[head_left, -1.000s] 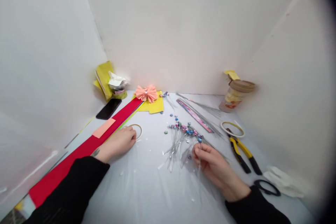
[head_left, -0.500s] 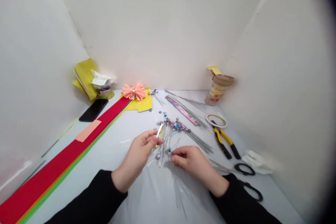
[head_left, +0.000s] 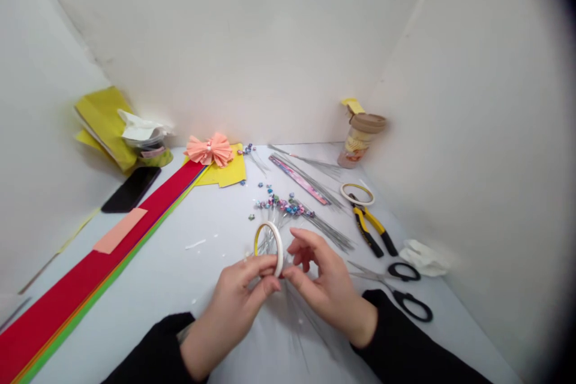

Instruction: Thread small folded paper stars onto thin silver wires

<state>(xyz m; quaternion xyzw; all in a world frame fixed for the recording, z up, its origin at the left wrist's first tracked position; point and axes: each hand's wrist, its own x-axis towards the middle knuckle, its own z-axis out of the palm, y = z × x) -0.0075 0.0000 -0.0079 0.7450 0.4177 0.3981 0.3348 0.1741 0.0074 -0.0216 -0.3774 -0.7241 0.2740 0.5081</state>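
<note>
One hand (head_left: pixel 236 300) grips a tape roll (head_left: pixel 275 243) (its lower rim hidden).

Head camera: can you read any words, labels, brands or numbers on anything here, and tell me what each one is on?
No word, brand or number is legible in this view.
Printed label on the clear jar with the tan lid: too blurred to read.
Pink label on the small clear jar: too small to read.
Pink-and-blue patterned strip: too small to tell whether it bears text.
White tape roll in the left hand: no print shows.
</note>
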